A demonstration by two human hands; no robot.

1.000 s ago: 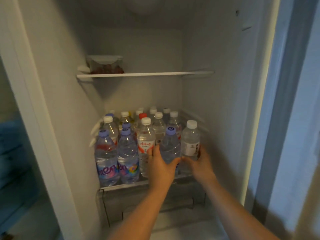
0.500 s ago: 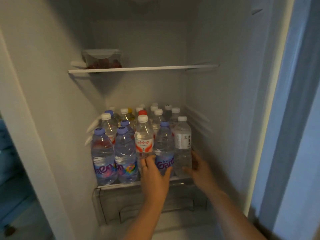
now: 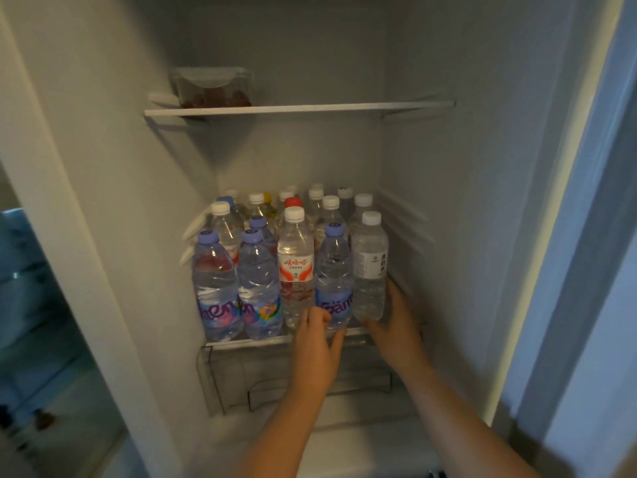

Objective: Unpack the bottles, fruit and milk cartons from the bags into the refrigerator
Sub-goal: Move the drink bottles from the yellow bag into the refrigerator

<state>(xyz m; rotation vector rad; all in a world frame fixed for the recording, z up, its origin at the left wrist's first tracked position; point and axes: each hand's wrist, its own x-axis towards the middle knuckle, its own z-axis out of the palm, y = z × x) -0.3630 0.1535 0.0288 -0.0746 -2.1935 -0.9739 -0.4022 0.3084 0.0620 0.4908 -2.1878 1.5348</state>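
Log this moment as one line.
left hand: grips fourth front-row bottle, purple cap | right hand: grips rightmost front-row bottle, white cap | both upright on lower shelf

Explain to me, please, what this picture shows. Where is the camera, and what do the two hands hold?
There is no machine: a person wears one camera on the head, looking forward and down, so you see their own arms. They face an open refrigerator. Its lower shelf is crowded with upright water bottles; a clear lidded container sits on the upper shelf. The left hand grips the base of a purple-capped bottle in front; the right hand holds the white-capped bottle beside it.
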